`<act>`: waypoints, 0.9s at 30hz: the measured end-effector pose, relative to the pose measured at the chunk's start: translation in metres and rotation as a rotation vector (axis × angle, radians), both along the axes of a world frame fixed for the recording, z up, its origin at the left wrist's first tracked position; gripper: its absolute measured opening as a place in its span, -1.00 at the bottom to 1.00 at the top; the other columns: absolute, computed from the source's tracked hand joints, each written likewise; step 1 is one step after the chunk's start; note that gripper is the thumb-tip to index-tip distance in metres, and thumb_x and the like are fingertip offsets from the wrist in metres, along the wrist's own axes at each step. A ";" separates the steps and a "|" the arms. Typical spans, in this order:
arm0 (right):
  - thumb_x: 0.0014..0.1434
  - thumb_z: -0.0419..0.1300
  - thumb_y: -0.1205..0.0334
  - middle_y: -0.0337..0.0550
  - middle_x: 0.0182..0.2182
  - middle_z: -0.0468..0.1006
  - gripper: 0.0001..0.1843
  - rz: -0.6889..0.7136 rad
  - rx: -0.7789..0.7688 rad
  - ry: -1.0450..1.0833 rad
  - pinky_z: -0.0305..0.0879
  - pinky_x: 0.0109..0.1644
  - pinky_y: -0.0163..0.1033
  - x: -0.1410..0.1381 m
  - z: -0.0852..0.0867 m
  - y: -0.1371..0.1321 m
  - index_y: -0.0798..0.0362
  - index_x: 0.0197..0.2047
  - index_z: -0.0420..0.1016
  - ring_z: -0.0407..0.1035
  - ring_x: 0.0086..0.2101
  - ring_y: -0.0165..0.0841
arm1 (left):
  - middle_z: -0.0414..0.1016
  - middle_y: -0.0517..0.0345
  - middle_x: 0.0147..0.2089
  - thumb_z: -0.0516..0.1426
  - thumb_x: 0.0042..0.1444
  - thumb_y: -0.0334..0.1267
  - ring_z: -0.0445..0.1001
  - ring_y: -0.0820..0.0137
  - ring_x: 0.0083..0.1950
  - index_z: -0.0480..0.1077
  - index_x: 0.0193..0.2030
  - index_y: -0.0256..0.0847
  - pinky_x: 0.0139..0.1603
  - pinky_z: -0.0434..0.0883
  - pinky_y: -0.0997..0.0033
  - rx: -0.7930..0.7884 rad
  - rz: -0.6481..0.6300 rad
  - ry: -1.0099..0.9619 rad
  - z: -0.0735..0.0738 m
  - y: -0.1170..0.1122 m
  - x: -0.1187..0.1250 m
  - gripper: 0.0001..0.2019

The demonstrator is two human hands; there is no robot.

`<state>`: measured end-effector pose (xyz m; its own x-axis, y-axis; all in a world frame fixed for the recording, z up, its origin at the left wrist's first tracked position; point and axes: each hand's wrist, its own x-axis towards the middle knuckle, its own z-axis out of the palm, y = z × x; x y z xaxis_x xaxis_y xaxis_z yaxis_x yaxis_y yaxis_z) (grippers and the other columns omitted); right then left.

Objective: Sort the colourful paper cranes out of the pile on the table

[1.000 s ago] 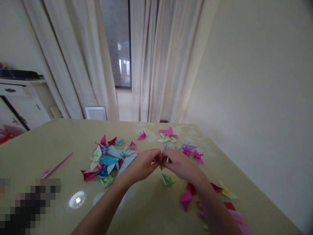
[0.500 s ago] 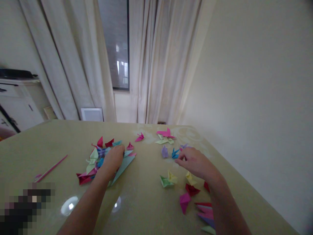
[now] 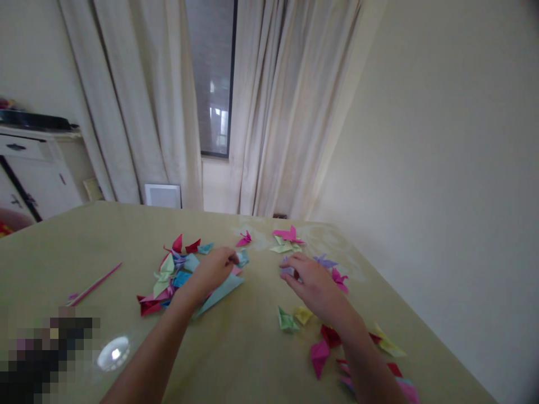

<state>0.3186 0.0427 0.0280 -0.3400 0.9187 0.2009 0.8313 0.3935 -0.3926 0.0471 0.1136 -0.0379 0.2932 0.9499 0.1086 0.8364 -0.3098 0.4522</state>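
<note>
My left hand [image 3: 213, 270] rests on the right edge of a heap of folded paper pieces [image 3: 174, 276] in blue, green, red and pink. Its fingers are pinched on a small light blue folded piece [image 3: 243, 257]. My right hand [image 3: 310, 282] lies a little to the right, its fingertips closed on a lilac folded piece [image 3: 288, 271]. Below the right hand a green piece [image 3: 287, 320] and a yellow piece [image 3: 303, 315] lie on the glossy olive table [image 3: 236, 348].
More folded pieces lie around: pink and pale green [image 3: 288, 235] at the back, a pink one [image 3: 244, 240], red [image 3: 330, 335] and magenta [image 3: 319, 354] near my right forearm. A pink stick [image 3: 95, 284] lies at the left. Curtains and a wall stand behind the table.
The hands, joined at mid-table a second ago, have parted. The left went to the heap and now pinches a light blue piece; the right moved left onto the lilac piece.
</note>
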 end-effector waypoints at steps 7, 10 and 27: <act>0.44 0.17 0.27 -0.01 0.12 0.64 -0.67 0.100 0.023 0.164 0.31 0.27 -0.08 -0.010 -0.009 0.007 0.00 0.19 0.59 0.48 0.14 -0.17 | 0.67 0.12 -0.14 0.12 0.13 -0.48 0.59 0.32 -0.12 0.64 -0.17 -0.14 -0.02 0.45 0.39 0.051 -0.412 -0.310 0.029 -0.037 0.048 -0.71; 0.37 0.21 0.35 -0.08 -0.09 0.72 -0.77 0.129 -0.051 0.135 0.37 0.08 -0.16 -0.008 -0.010 0.008 0.03 -0.02 0.68 0.56 -0.05 -0.20 | 0.65 0.09 -0.15 0.12 0.16 -0.49 0.58 0.30 -0.11 0.62 -0.19 -0.16 -0.01 0.44 0.37 0.079 -0.426 -0.353 0.029 -0.043 0.055 -0.74; 0.39 0.20 0.33 0.19 0.05 0.62 -0.76 -0.258 -0.003 -0.050 0.28 0.16 -0.09 0.031 -0.027 0.041 0.17 0.05 0.60 0.49 0.07 -0.08 | 0.57 -0.39 0.11 0.26 0.04 -0.47 0.56 -0.12 0.20 0.48 0.05 -0.35 0.22 0.43 -0.05 -0.071 0.049 0.228 -0.018 -0.009 0.004 -0.62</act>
